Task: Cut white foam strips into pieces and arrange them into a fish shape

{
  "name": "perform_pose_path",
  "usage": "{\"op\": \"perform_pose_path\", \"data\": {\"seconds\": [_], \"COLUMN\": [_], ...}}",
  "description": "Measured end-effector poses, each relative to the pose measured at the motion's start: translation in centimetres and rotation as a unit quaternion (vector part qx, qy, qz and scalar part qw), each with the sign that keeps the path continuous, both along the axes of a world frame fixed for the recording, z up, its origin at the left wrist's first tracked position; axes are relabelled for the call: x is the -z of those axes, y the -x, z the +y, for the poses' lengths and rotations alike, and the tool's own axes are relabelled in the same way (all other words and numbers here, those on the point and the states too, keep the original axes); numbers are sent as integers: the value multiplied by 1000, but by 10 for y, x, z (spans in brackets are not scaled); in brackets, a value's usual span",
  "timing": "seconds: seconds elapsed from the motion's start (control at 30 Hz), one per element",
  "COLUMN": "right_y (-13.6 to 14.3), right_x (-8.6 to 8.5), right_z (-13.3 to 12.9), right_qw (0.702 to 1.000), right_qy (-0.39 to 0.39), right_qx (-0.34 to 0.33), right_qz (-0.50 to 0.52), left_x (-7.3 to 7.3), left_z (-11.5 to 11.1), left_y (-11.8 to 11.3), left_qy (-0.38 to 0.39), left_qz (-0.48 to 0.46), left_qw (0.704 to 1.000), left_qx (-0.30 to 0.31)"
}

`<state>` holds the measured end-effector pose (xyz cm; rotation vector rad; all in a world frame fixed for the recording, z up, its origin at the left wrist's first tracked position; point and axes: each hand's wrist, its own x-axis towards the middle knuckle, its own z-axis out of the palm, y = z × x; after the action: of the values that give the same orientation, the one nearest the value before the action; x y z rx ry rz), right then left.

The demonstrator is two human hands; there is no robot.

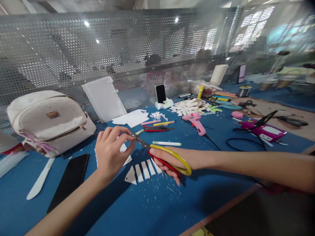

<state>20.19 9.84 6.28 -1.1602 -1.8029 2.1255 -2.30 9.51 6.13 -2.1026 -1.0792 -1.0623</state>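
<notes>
My right hand (167,160) grips a pair of scissors (183,164) with one yellow and one red handle. Their metal blades point up and left to the fingertips of my left hand (112,150). Those fingertips are pinched together at the blade tips; whatever lies between them is too small or hidden to name. Below the hands, several white cut strips and a pointed white piece (131,176) lie in a row on the blue table (187,200), with tiny scraps around them. More white sheet (126,154) is partly hidden behind my left hand.
A pink glue gun (196,123), a white-barrelled pen (167,143) and a red cutter (157,129) lie beyond my hands. Behind them is a pile of white pieces (189,106). A backpack (51,121), a white plastic knife (40,182) and a black slab (69,180) are at left.
</notes>
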Motion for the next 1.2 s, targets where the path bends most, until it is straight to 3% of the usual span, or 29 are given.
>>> {"op": "perform_pose_path", "data": {"seconds": [0.23, 0.5, 0.6, 0.7, 0.73, 0.8, 0.87, 0.9, 0.97, 1.07, 1.13, 1.2], "right_y": [-5, -16, -43, -79, -90, -107, -116, -118, -119, -117, -116, -110], "right_x": [15, 8, -1, -9, -10, -8, -1, 3, 11, 14, 7, -6], "right_z": [8, 11, 19, 26, 28, 30, 32, 34, 38, 46, 51, 55], "right_qw": [998, 998, 989, 950, 922, 836, 760, 736, 715, 712, 712, 707], "right_qy": [-18, -65, -137, -275, -340, -465, -523, -531, -526, -518, -515, -518], "right_qx": [-49, 1, 5, 19, 17, 6, -13, -26, -51, -77, -91, -99], "right_qz": [18, -12, -62, -146, -186, -292, -385, -419, -458, -469, -469, -471], "left_x": [2, -1, -5, -4, -1, 7, 15, 19, 25, 26, 24, 22], "left_z": [2, 0, -6, -13, -14, -16, -14, -12, -7, 0, 2, 2], "left_y": [2, 8, 18, 30, 34, 41, 46, 47, 49, 49, 49, 50], "left_qy": [-17, 45, 100, 180, 212, 286, 366, 404, 467, 525, 541, 540], "left_qz": [27, -43, -118, -214, -250, -327, -407, -445, -511, -582, -615, -641], "left_qw": [999, 998, 987, 959, 943, 899, 834, 796, 717, 614, 566, 537], "left_qx": [-1, 21, 35, 51, 54, 59, 67, 72, 83, 93, 94, 92]}}
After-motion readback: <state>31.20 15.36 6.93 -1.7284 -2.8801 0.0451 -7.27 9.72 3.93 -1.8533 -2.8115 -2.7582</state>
